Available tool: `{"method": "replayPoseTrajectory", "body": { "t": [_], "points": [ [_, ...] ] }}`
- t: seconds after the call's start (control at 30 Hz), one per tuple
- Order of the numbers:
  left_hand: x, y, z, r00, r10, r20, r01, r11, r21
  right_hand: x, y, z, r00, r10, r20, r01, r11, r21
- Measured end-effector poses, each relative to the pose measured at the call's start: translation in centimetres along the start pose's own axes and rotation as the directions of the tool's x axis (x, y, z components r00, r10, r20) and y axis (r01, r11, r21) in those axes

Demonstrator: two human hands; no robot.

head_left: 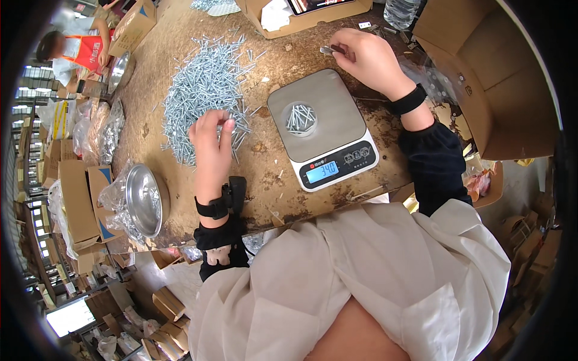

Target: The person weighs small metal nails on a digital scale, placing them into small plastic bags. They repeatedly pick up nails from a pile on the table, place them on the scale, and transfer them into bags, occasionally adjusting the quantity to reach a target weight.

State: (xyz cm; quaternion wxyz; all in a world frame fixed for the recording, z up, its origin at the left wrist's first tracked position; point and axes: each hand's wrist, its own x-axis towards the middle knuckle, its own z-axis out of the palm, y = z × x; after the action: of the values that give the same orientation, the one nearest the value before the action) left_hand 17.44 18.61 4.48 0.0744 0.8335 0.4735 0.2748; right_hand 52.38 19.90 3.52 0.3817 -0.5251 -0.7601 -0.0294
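Screws (205, 84) lie heaped on the worn table (256, 204) by the left hand (212, 139), its fingers curled in near the thumb, though whether they grip any I cannot tell, while more sit in a round cup (308, 132) on the scale (337, 99) and the right hand (372, 61) pinches a small dark piece (337, 49)

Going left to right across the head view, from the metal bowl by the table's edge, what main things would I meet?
Metal bowl, pile of silvery fasteners, digital scale, open cardboard box.
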Motion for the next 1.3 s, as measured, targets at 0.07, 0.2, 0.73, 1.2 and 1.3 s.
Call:
{"method": "replayPoseTrajectory", "body": {
  "t": [0.07,0.2,0.73,1.2,1.3],
  "points": [
    [0.7,2.4,0.8,1.000,-0.026,0.002,0.024,0.907,-0.421,-0.1,-0.2,0.0,1.000,-0.008,0.015,0.008,1.000,-0.004],
    [2.2,6.0,2.6,0.994,0.103,0.032,-0.056,0.748,-0.662,0.2,-1.1,-0.6,0.998,-0.042,0.051,0.036,0.994,0.105],
    [1.6,3.8,2.8,0.976,-0.131,-0.174,-0.042,0.672,-0.740,0.0,-3.8,-0.5,0.981,-0.173,0.092,0.141,0.949,0.282],
    [1.6,3.8,2.4,0.965,-0.112,-0.236,-0.076,0.742,-0.666,-0.8,-7.7,-0.1,0.958,-0.222,0.183,0.059,0.774,0.631],
    [1.6,4.0,2.3,0.967,-0.095,-0.238,-0.078,0.777,-0.625,-0.9,-7.7,0.1,0.953,-0.216,0.213,0.037,0.780,0.625]
  ]
}}
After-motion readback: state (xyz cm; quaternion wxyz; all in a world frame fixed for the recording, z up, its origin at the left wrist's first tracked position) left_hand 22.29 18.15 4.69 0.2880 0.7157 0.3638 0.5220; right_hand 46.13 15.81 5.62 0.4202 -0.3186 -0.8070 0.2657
